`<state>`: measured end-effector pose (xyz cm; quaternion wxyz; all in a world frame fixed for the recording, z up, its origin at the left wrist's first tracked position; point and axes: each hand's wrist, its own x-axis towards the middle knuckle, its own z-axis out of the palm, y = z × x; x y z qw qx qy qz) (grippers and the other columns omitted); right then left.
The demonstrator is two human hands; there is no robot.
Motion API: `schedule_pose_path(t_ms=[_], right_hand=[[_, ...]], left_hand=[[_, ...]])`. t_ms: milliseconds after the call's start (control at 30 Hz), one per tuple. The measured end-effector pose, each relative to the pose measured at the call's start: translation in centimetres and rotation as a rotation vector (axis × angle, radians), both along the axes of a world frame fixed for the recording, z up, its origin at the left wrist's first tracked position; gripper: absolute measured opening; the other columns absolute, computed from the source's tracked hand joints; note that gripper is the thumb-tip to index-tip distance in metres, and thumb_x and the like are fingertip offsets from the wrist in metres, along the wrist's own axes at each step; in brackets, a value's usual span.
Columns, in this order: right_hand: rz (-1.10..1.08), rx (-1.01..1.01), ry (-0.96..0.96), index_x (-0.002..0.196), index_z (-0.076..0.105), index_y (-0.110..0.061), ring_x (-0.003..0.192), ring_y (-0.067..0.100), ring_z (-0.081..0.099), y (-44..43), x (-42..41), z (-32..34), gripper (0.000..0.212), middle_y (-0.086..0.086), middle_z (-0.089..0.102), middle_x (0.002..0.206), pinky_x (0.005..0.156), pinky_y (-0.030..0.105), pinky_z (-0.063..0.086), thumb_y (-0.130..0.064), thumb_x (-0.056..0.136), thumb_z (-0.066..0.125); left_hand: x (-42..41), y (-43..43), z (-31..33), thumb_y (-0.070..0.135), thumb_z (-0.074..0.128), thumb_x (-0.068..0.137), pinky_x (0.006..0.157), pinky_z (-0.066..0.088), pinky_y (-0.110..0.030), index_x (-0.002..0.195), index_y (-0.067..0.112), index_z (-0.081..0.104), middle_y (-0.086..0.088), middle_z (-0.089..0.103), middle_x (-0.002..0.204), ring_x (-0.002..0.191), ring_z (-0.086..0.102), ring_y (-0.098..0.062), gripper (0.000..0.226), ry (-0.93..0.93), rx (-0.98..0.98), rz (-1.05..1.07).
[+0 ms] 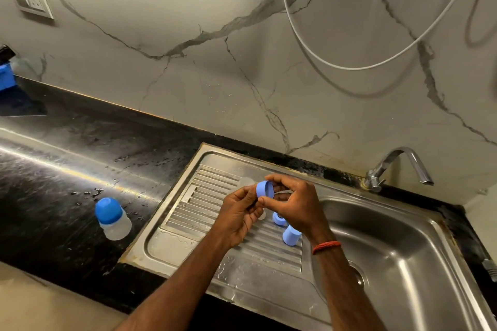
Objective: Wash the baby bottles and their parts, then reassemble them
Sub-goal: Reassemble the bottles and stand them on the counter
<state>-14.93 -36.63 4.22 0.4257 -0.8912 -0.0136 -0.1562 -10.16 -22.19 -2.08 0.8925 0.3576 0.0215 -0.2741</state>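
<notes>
Left hand [239, 215] and right hand [293, 201] pinch a blue ring [265, 189] over the drainboard [204, 196], blue cap [291, 235] beneath.

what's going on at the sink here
A person grips a blue ring with the left hand and right hand above the drainboard. Two more blue parts sit on the drainboard by the right hand. One capped bottle stands on the counter to the left. No water runs from the tap.
</notes>
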Motion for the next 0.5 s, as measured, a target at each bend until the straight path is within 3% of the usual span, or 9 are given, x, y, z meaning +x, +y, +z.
schedule_pose_path(t_ms=[167,267,333,400,500], right_hand=[[-0.016,0.183,0.107,0.113,0.072,-0.012,0.086,0.004,0.072,0.8,1.2,-0.7,0.042,-0.005,0.076,0.096,0.081,0.021,0.058,-0.025,0.075,0.086],[0.004,0.246,0.182,0.115,0.072,-0.015,0.088,0.010,0.072,1.5,2.6,-1.5,0.041,-0.003,0.076,0.094,0.084,0.034,0.060,-0.026,0.077,0.084],[0.044,0.278,0.261,0.122,0.068,-0.021,0.091,0.016,0.072,1.6,3.7,-2.4,0.049,-0.002,0.076,0.094,0.087,0.042,0.059,-0.037,0.078,0.082],[0.040,0.231,0.329,0.129,0.063,-0.027,0.095,0.019,0.070,1.6,4.7,-3.2,0.059,-0.001,0.074,0.100,0.087,0.041,0.059,-0.048,0.076,0.080],[0.006,-0.003,0.407,0.137,0.055,-0.028,0.101,0.018,0.064,2.3,5.9,-4.1,0.061,0.003,0.063,0.118,0.084,0.027,0.053,-0.038,0.082,0.078]], left_hand=[[0.5,1.3,-0.1,0.027,0.068,0.083,0.060,0.058,-0.022,0.109,-0.007,0.069,-0.016,0.069,0.081,0.064,0.066,-0.015,0.043,-0.011,0.113,0.085],[1.0,2.4,-0.1,0.033,0.069,0.083,0.060,0.058,-0.023,0.108,-0.005,0.071,-0.017,0.067,0.078,0.062,0.063,-0.017,0.045,-0.037,0.216,0.162],[1.5,3.5,-0.1,0.037,0.066,0.089,0.063,0.058,-0.025,0.108,-0.002,0.070,-0.018,0.068,0.081,0.065,0.064,-0.018,0.044,-0.006,0.231,0.226],[2.2,5.1,0.1,0.037,0.062,0.095,0.065,0.058,-0.028,0.108,0.001,0.069,-0.017,0.070,0.083,0.068,0.066,-0.020,0.039,0.060,0.209,0.295],[3.1,7.4,0.0,0.037,0.062,0.096,0.066,0.058,-0.028,0.109,0.007,0.069,-0.015,0.073,0.088,0.070,0.067,-0.020,0.034,0.092,0.227,0.375]])
